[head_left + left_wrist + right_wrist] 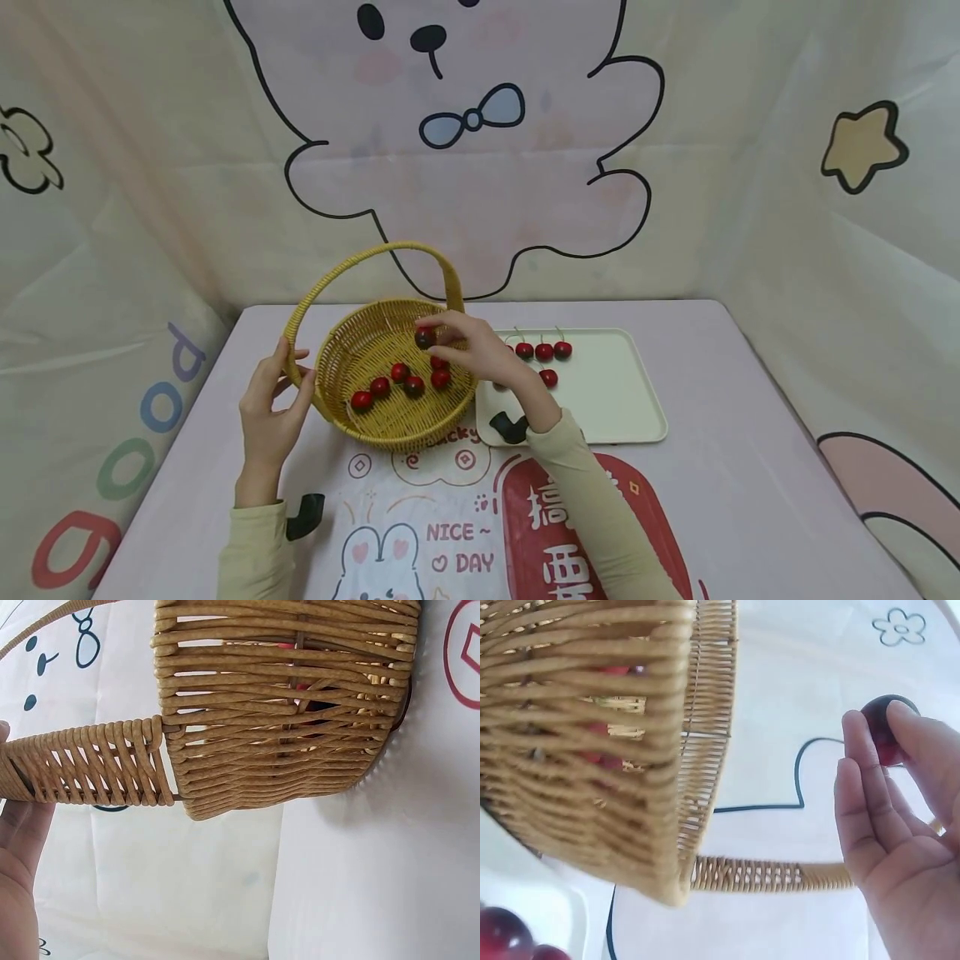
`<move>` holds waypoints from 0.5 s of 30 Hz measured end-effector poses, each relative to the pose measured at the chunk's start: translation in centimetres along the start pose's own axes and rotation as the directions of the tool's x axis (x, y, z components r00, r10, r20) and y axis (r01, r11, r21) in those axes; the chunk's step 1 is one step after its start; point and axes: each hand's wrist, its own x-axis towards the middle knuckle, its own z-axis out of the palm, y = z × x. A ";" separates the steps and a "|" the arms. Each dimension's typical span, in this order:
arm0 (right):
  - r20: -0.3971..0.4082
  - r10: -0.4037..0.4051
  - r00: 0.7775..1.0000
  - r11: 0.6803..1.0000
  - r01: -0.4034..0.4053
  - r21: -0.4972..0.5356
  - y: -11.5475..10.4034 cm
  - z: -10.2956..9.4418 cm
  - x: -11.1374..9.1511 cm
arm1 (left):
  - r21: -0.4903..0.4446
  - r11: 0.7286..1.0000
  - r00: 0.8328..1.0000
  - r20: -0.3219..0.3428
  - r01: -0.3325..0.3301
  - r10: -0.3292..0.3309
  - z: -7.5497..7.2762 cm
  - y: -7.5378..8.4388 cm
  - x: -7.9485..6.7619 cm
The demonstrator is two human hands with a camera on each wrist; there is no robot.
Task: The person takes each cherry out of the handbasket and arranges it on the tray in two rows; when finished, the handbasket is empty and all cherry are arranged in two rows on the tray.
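Observation:
A yellow-brown wicker basket (375, 429) with a tall arched handle stands left of centre on the table. My left hand (273, 408) grips the base of that handle (90, 765) on its left side. Over the basket's opening, my right hand (480, 350) pinches a dark red cherry (889, 727) between thumb and fingers. Several cherries (413, 386) lie on the basket floor below it. To the right, a cream tray (600, 392) bears several more cherries (543, 352), some with stems; my right wrist and forearm hide part of it.
A printed mat (457, 546) with a rabbit and red lettering lies on the white table in front of the basket. Behind the table hangs a cloth backdrop (480, 200) with a cartoon bear. Black straps (306, 517) show at both wrists.

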 end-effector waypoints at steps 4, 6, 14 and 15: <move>-0.044 0.020 0.999 0.999 -0.018 0.043 0.4 -0.6 -1.0 | 0.008 1.000 1.000 0.006 0.008 -0.009 -0.1 0.3 0.1; -0.059 0.047 0.997 0.997 -0.043 0.061 0.4 -0.8 -1.5 | 0.013 1.000 1.000 0.009 0.011 -0.011 -0.1 0.2 0.0; -0.141 0.096 0.985 0.988 -0.078 0.131 -0.7 -2.3 -3.5 | 0.017 1.000 1.000 0.008 0.008 -0.008 -0.1 0.1 0.0; -0.150 0.109 0.983 0.986 -0.087 0.141 -0.7 -2.4 -3.7 | 0.019 1.000 1.000 0.008 0.009 -0.009 -0.1 0.2 0.0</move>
